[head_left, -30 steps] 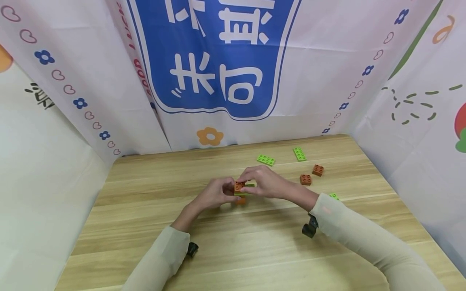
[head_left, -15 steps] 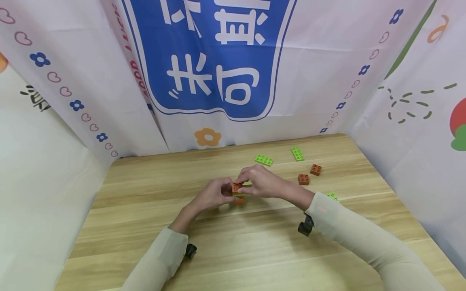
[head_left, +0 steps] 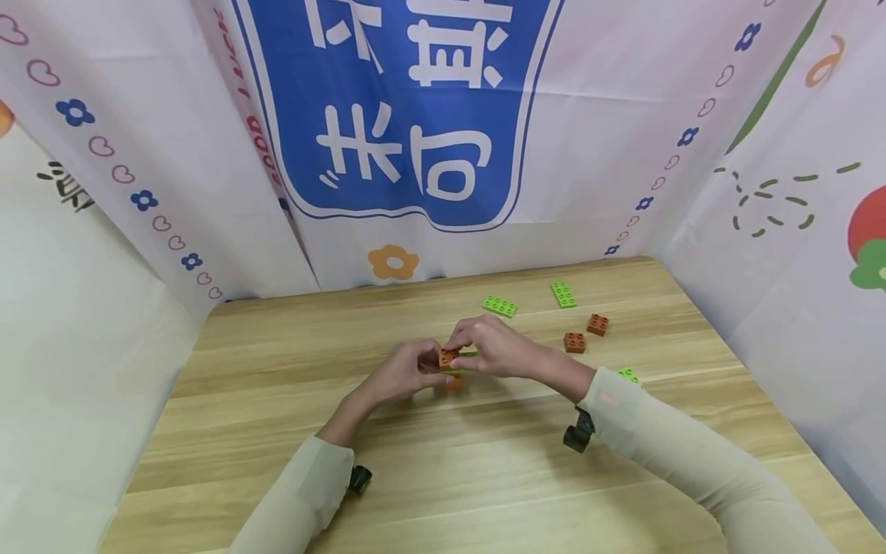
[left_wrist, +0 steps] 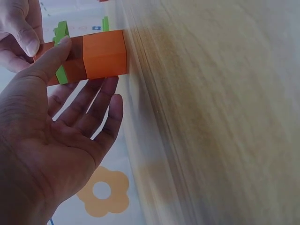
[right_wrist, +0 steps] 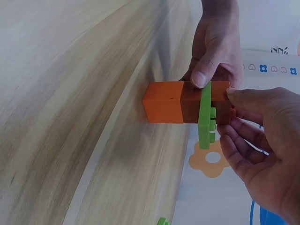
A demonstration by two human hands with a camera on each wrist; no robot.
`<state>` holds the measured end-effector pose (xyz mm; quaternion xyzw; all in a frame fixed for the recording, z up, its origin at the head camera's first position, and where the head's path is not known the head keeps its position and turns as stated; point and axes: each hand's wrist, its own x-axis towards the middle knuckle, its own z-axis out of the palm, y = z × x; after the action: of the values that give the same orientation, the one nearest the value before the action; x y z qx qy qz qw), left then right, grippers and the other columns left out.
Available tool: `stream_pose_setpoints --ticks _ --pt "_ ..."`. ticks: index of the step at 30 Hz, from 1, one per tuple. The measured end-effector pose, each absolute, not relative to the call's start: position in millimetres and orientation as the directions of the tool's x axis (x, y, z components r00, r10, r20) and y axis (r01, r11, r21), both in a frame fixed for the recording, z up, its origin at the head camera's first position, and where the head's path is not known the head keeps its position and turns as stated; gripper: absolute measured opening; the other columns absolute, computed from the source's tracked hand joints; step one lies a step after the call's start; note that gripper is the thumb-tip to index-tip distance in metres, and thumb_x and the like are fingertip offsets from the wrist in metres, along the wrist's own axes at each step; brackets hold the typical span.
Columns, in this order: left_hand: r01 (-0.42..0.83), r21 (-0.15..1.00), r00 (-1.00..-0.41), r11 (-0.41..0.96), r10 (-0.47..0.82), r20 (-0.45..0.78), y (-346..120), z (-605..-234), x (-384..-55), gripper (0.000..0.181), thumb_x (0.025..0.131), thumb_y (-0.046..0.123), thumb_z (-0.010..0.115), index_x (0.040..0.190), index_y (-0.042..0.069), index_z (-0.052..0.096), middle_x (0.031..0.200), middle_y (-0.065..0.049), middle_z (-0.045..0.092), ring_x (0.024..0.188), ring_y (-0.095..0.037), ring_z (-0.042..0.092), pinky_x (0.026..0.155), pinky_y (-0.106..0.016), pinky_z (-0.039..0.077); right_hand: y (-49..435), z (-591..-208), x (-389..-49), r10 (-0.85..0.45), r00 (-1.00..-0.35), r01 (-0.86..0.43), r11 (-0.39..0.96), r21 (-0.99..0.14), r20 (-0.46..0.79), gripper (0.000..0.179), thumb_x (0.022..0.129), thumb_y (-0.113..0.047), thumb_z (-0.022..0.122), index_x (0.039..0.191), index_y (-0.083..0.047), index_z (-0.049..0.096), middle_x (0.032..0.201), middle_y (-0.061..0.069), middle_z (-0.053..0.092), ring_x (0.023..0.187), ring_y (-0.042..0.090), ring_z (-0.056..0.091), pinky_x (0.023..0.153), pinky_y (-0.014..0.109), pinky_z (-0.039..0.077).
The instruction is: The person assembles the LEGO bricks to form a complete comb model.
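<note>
A small stack of toy building bricks stands on the table between both hands. Its base is a bright orange block [right_wrist: 161, 104], then a brown brick [right_wrist: 191, 108], a thin lime-green plate [right_wrist: 205, 123] that juts out to one side, and another brown brick [right_wrist: 220, 104] on top. My left hand [head_left: 401, 372] holds the stack, its thumb against the green plate's edge and its fingers on the far side. With thumb and fingers, my right hand [head_left: 497, 348] pinches the top brown brick. In the head view the hands partly hide the stack.
Two lime-green plates, the left one [head_left: 500, 306] and the right one [head_left: 564, 295], lie toward the back. Two brown bricks, one nearer [head_left: 574, 342] and one farther [head_left: 598, 324], lie at the right. Another green piece [head_left: 629, 376] shows behind the right sleeve. A printed cloth [head_left: 554, 169] hangs behind the table.
The head view has shifted slightly. Both hands stay on the stack with almost no visible movement.
</note>
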<state>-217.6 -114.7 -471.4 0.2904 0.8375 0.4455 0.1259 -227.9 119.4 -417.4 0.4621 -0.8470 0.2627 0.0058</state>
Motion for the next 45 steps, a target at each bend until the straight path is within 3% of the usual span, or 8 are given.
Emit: stream_pose_setpoints --ticks 7,12,18,26,38,45 --pt "0.383 0.823 -0.793 0.419 0.607 0.06 -114 -465 -219 0.017 0.094 0.017 0.083 0.108 0.013 0.074 0.105 -0.001 0.077 0.098 -0.018 0.075 0.085 -0.03 0.062 120 -414 -229 -0.776 -0.58 -0.78 0.443 -0.443 0.247 0.026 0.089 -0.01 0.087 0.114 -0.006 0.081 0.108 0.006 0.079 0.1 0.018 0.075 0.089 0.029 0.06" --pt "0.371 0.818 -0.8 0.441 0.599 0.039 -115 -464 -219 0.017 0.093 0.017 0.084 0.105 0.013 0.073 0.103 0.001 0.077 0.097 -0.018 0.075 0.083 -0.029 0.062 122 -415 -230 -0.769 -0.591 -0.776 0.46 -0.431 0.244 0.027 0.091 -0.019 0.087 0.114 -0.007 0.081 0.11 0.005 0.079 0.102 0.017 0.075 0.091 0.032 0.06" --pt "0.372 0.809 -0.801 0.456 0.598 0.031 -114 -464 -219 0.017 0.093 0.017 0.085 0.103 0.01 0.073 0.102 -0.001 0.077 0.094 -0.017 0.075 0.081 -0.028 0.062 132 -419 -237 -0.717 -0.655 -0.724 0.504 -0.47 0.24 0.032 0.096 -0.03 0.081 0.117 -0.006 0.08 0.117 0.007 0.078 0.111 0.021 0.073 0.096 0.038 0.059" --pt "0.366 0.802 -0.813 0.472 0.581 0.029 -112 -464 -222 0.019 0.092 0.016 0.086 0.102 0.009 0.072 0.099 -0.003 0.076 0.091 -0.017 0.074 0.08 -0.028 0.061 155 -424 -255 -0.619 -0.731 -0.668 0.563 -0.486 0.289 0.034 0.095 -0.027 0.083 0.12 -0.005 0.078 0.121 0.011 0.077 0.111 0.026 0.073 0.092 0.044 0.06" --pt "0.336 0.778 -0.837 0.531 0.547 -0.011 -110 -463 -224 0.023 0.09 0.02 0.087 0.103 0.01 0.071 0.099 0.0 0.074 0.091 -0.011 0.071 0.082 -0.029 0.06 186 -442 -282 -0.529 -0.806 -0.588 0.664 -0.461 0.266 0.044 0.09 -0.026 0.087 0.125 -0.002 0.076 0.128 0.018 0.074 0.118 0.035 0.071 0.101 0.051 0.056" --pt "0.319 0.78 -0.838 0.538 0.544 -0.032 -110 -461 -223 0.023 0.091 0.02 0.087 0.102 0.011 0.07 0.1 0.0 0.073 0.092 -0.012 0.07 0.083 -0.029 0.06 193 -454 -294 -0.495 -0.833 -0.551 0.696 -0.46 0.249 0.048 0.089 -0.024 0.089 0.127 0.0 0.074 0.129 0.02 0.073 0.113 0.038 0.072 0.093 0.05 0.06"
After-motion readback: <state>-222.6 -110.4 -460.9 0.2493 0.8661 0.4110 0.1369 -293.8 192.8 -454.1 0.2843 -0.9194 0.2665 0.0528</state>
